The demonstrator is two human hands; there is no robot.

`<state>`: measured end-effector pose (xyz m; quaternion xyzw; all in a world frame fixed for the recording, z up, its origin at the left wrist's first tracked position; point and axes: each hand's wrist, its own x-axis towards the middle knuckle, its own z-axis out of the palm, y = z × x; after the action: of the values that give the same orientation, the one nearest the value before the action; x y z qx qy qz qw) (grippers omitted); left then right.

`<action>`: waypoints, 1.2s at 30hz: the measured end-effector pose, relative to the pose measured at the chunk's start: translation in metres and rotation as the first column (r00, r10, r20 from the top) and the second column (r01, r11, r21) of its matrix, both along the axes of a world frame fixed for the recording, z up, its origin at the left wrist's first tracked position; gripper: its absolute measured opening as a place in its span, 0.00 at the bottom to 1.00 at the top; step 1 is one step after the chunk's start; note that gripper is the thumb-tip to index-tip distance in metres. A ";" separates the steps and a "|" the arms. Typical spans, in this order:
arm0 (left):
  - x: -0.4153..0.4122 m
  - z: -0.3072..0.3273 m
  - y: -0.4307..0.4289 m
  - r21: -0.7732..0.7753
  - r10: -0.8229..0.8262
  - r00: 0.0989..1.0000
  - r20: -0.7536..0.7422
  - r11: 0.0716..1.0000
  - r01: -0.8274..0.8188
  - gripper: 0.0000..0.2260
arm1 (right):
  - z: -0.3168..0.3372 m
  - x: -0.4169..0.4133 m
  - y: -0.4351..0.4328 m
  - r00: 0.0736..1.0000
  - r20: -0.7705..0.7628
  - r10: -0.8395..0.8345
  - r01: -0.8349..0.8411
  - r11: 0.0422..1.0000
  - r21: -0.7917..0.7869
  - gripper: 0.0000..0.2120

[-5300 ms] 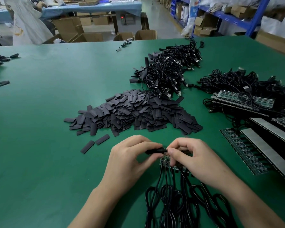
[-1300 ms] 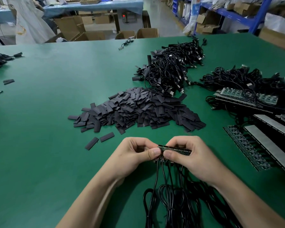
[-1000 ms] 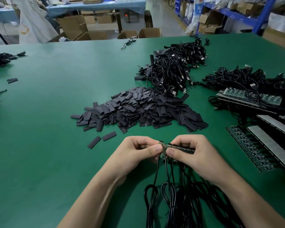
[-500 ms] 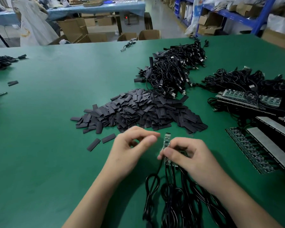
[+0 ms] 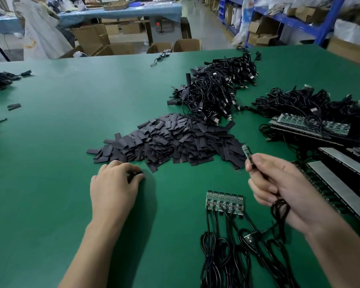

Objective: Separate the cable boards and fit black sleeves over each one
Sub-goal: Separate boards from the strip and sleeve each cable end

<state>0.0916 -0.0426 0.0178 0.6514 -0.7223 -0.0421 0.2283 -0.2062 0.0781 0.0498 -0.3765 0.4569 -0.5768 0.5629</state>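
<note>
One board free: the right hand (image 5: 279, 188) pinches a single cable board (image 5: 246, 151) by its near end and holds it up off the surface, just in front of the sleeve pile. The board is bare, with no sleeve on it. Its cable (image 5: 280, 208) loops down through the palm.
Left hand (image 5: 114, 183): low on the green surface (image 5: 50, 163) at the near edge of the pile, fingers curled down round a loose sleeve (image 5: 136, 175). I cannot tell whether it has been lifted.
Sleeve pile (image 5: 170, 142): a broad, flat heap of black sleeves between the hands and the far heaps, with plenty in it.
Joined strip (image 5: 223, 201): about six boards side by side in one piece, flat on the surface near the right wrist, their leads trailing toward the person.
Finished heap (image 5: 216, 90): behind the sleeve pile, a tangle of black cables with dark sleeved ends showing here and there. It looks like completed work.
Uncut panels (image 5: 310, 126): several long panels at the right, one under tangled cables, none separated.
Step in hand: by my reading, fetching a sleeve for the freed board.
Progress: a fair batch looks done, but this board, the strip and the panels all remain, so I judge much is left.
</note>
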 end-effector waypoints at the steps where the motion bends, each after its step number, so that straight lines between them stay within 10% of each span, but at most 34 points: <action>1: 0.000 0.000 0.000 0.005 -0.006 1.000 -0.014 1.000 0.006 0.04 | -0.002 0.001 0.000 0.998 -0.054 0.013 -0.012 1.000 0.015 0.14; 5: -0.002 0.000 0.001 -0.009 -0.069 0.995 -0.072 0.998 0.068 0.03 | -0.005 0.004 -0.002 0.988 -0.151 0.033 -0.029 0.999 0.033 0.15; 11: -0.012 0.000 0.003 -0.078 -0.222 0.930 -0.292 0.975 0.208 0.06 | 0.015 -0.013 0.004 0.992 0.128 -0.017 0.051 0.963 -0.265 0.16; 16: -0.034 0.004 0.017 0.074 -0.216 0.535 -0.817 0.881 0.468 0.06 | 0.013 0.012 0.006 0.884 -0.398 -0.246 0.098 0.929 -0.356 0.15; 22: -0.058 0.003 0.038 0.041 -0.210 0.296 -0.932 0.749 0.661 0.08 | -0.016 0.045 -0.002 0.715 -0.682 -0.154 0.033 0.982 -0.186 0.14; 33: -0.068 0.000 0.047 0.049 -0.248 0.320 -0.914 0.716 0.696 0.04 | -0.029 0.047 -0.008 0.880 -0.466 0.093 -0.081 0.996 0.047 0.17; 36: -0.065 -0.002 0.046 -0.022 -0.425 0.446 -0.788 0.742 0.669 0.09 | -0.032 0.047 -0.008 0.887 -0.460 0.046 -0.034 0.999 0.033 0.19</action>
<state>0.0270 0.0036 0.0161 0.3256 -0.7172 -0.4856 0.3792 -0.1590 0.0699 0.0179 -0.5050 0.5765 -0.4537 0.4547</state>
